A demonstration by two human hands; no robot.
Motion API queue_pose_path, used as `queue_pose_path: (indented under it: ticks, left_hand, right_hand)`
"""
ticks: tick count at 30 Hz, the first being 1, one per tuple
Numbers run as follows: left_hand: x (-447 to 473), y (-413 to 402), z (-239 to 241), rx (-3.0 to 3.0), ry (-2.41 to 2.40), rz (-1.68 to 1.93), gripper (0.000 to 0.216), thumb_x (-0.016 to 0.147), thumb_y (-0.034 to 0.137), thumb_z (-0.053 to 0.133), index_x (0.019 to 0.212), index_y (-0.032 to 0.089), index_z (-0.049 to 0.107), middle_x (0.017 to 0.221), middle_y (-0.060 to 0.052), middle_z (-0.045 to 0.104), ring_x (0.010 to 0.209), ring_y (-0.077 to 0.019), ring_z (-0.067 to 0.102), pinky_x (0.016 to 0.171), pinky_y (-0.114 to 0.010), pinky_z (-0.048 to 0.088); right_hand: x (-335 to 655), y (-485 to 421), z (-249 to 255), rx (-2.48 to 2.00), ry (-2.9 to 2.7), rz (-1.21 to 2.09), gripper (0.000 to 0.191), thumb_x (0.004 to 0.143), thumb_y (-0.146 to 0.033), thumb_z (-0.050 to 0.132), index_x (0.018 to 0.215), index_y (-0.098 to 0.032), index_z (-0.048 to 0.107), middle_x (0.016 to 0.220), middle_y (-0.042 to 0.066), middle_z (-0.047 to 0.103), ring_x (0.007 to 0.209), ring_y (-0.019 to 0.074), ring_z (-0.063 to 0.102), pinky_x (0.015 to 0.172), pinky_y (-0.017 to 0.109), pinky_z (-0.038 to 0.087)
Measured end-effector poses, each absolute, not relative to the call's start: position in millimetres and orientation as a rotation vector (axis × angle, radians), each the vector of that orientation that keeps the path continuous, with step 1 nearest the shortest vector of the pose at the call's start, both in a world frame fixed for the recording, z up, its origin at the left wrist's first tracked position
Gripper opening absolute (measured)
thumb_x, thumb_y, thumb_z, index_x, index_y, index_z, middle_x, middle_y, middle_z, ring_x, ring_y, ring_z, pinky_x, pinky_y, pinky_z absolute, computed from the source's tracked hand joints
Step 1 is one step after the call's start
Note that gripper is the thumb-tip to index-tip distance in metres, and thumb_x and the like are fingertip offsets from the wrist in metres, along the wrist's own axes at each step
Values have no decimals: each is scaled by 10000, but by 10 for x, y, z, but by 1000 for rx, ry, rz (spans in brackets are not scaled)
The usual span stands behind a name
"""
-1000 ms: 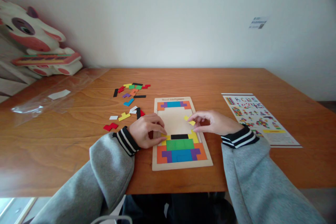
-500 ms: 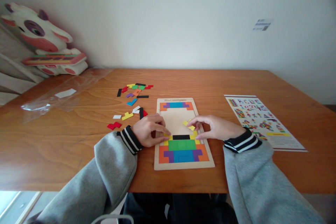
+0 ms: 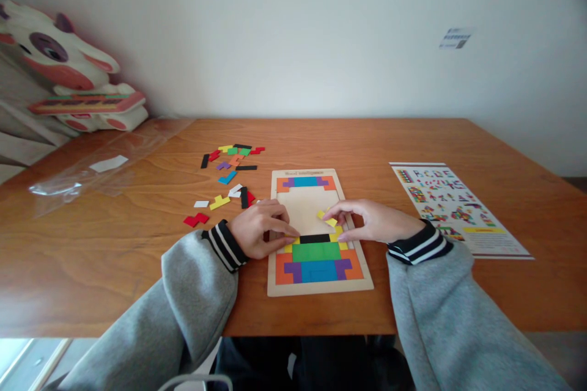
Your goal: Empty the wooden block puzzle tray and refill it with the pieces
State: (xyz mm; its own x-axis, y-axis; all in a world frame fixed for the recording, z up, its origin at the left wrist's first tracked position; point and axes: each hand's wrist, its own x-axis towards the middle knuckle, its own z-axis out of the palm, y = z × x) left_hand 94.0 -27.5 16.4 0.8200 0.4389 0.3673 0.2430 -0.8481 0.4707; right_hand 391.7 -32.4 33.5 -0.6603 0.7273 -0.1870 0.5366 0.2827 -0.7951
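Note:
A wooden puzzle board [image 3: 271,281] lies in front of me with coloured block pieces set in its near and far ends; bare wood shows between. My left hand [image 3: 262,229] rests over its left edge, thumb and index finger closing on a yellow puzzle piece [image 3: 288,248] beside a black bar [image 3: 314,239]. My right hand [image 3: 367,220] is over the right edge with thumb and index finger apart. Its thumb touches a yellow piece in the right side of that row. Its index finger meets a loose yellow piece [image 3: 331,222] lying askew on the bare wood.
Several loose pieces, among them a yellow one [image 3: 219,202] and a red one [image 3: 196,219], lie left of the board. A printed pattern sheet [image 3: 486,244] is on the right. Clear plastic wrapping [image 3: 68,186] and a cow-shaped toy keyboard [image 3: 87,98] stand at the far left.
The whole view has shifted slightly. Both hands keep nearly the same places on the board, and the pieces there have not visibly moved.

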Motion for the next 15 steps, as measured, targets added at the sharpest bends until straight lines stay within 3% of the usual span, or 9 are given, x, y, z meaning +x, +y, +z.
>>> queue_pose_path:
  ticks: [8, 15]
  left_hand:
    - [936, -277, 221, 2595, 453, 705, 180, 868, 198, 621, 1002, 175, 740, 787, -81, 691, 717, -173, 599, 706, -308, 477]
    - [896, -292, 233, 2593, 452, 679, 239, 798, 137, 604, 991, 182, 737, 837, -85, 696, 765, -189, 611, 741, -326, 498]
  right_hand:
    - [3946, -314, 319, -1157, -2334, 1335, 467, 796, -390, 727, 1207, -176, 669, 1030, 72, 693, 874, 177, 607, 814, 323, 482]
    - [3970, -325, 343, -1087, -2373, 1327, 407, 807, -252, 654, 1208, -188, 676, 1046, 67, 699, 875, 174, 611, 811, 315, 496]
